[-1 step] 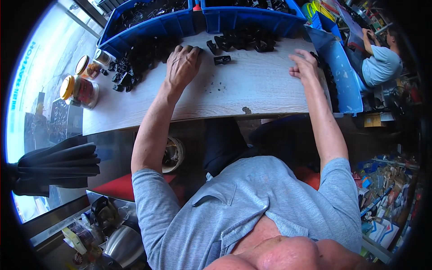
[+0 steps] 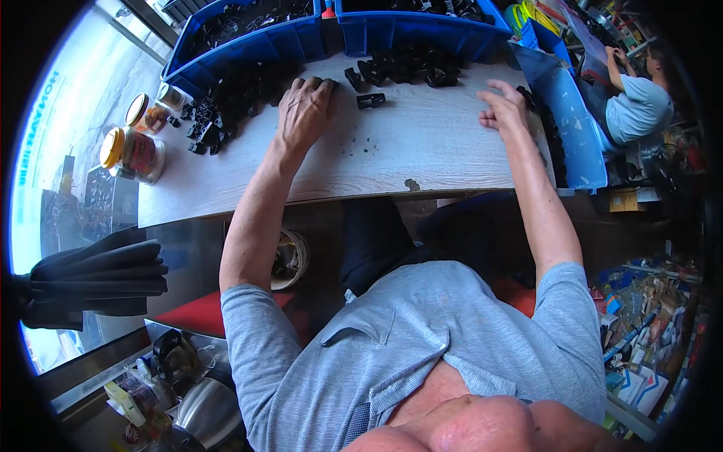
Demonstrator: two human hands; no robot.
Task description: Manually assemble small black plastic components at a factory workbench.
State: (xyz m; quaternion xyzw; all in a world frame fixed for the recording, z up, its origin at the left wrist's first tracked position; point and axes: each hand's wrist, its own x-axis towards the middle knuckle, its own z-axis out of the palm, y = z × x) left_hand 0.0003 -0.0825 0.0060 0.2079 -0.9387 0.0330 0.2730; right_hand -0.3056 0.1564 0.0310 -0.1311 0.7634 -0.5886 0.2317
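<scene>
On the pale wood-grain table (image 2: pixel 437 143), my left hand (image 2: pixel 304 113) rests with curled fingers beside a heap of small black plastic parts (image 2: pixel 218 113). A dark edge of one such part shows at its fingertips; the rest is hidden beneath the hand. Over the table's right side, my right hand (image 2: pixel 503 109) is held with fingers apart and nothing in it. Between the hands, a single black plastic part (image 2: pixel 371 101) lies apart, in front of a second pile of larger black parts (image 2: pixel 407 66).
Two blue bins (image 2: pixel 256 47) (image 2: pixel 422 29) of black parts line the far edge. Another blue bin (image 2: pixel 584 143) stands at the right. Jars (image 2: pixel 139 154) sit at the left edge, near a folded dark umbrella (image 2: pixel 98 275). A person (image 2: pixel 640 105) works beyond, at the right.
My right hand has shifted slightly to the left. The left hand stays in place.
</scene>
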